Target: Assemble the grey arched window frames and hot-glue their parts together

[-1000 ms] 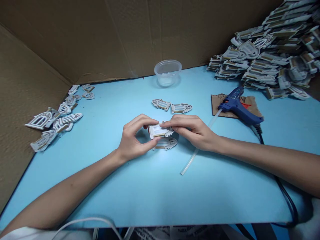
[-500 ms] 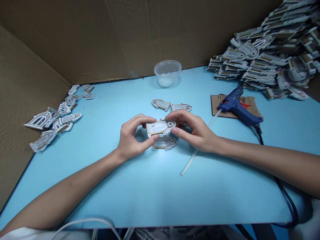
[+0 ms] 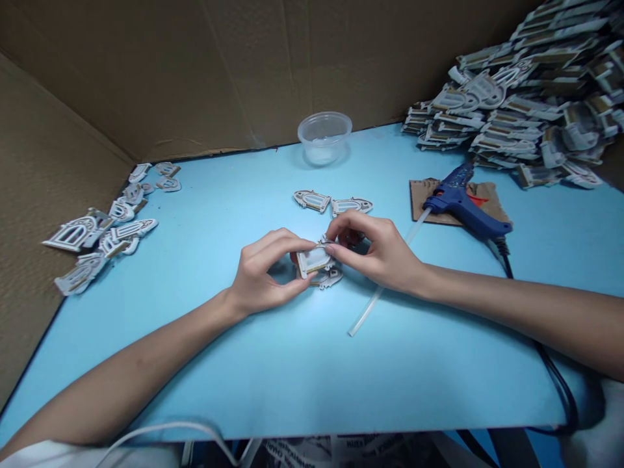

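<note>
Holding arched frame [image 3: 314,261] over middle of blue table [image 3: 234,377], partly hiding second frame [image 3: 332,279]; running lengthwise left to right, pointing narrower end right and slightly far. Pinching near flat left end with left hand [image 3: 260,276], narrower end with right hand [image 3: 383,253].

Your right hand [image 3: 377,250]: index finger, earlier laid across face of held arched piece [image 3: 314,260], now drawn back; thumb and fingers now close around its tip, hiding most of it. Piece now tilted more steeply, right end higher, and turned. Your left hand [image 3: 263,270]: fingers reach farther along piece's upper edge. Held piece now lower, covering more of arched piece beneath [image 3: 332,278]. Your view shifted slightly, table [image 3: 273,377] sitting higher.
</note>
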The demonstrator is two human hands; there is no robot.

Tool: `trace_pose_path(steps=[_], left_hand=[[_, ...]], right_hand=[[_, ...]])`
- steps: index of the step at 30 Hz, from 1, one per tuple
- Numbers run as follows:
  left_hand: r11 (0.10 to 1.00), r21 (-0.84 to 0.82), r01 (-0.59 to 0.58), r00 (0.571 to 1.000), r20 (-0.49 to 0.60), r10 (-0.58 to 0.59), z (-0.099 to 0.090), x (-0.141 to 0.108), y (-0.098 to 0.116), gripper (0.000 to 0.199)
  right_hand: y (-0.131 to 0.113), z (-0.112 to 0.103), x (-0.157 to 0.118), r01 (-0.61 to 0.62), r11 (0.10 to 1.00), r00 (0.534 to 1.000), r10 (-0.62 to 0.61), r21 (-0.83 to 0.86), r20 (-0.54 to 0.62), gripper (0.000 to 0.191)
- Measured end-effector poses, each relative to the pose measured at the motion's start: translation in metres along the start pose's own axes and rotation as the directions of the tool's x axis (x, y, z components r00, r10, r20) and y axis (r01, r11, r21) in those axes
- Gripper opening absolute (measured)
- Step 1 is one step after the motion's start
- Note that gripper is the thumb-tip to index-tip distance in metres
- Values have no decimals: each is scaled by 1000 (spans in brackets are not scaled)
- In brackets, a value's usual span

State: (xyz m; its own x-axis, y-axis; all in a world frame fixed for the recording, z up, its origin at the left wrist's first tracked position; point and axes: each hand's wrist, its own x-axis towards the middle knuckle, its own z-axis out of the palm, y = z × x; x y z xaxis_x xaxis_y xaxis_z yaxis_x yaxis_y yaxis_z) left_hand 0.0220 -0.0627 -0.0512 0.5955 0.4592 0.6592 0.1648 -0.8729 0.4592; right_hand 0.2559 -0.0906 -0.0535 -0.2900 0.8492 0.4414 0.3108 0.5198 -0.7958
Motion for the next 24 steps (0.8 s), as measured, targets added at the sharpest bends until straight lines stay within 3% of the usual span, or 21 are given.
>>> trace_pose_path(steps=[4,12,16,20,24], left_hand=[[1000,23,-19,1000,14,19,-1,1,1,35],[996,-89,8,995,104,1,-2,4,1,32],[994,-109,11,991,135,3,-2,4,0,32],[979,-142,145,986,105,-130,-3,3,-2,34],[939,-166,301,953,96,-288,-5,2,-5,31]], right_hand=[[1,0,1,-54,997,998,53,52,22,9],[4,-3,4,-91,993,984,78,71,161,14],[2,-2,4,-122,986,972,96,116,213,27],[2,-2,4,-169,967,980,144,190,136,25],[3,-3,4,-182,966,983,173,184,62,23]])
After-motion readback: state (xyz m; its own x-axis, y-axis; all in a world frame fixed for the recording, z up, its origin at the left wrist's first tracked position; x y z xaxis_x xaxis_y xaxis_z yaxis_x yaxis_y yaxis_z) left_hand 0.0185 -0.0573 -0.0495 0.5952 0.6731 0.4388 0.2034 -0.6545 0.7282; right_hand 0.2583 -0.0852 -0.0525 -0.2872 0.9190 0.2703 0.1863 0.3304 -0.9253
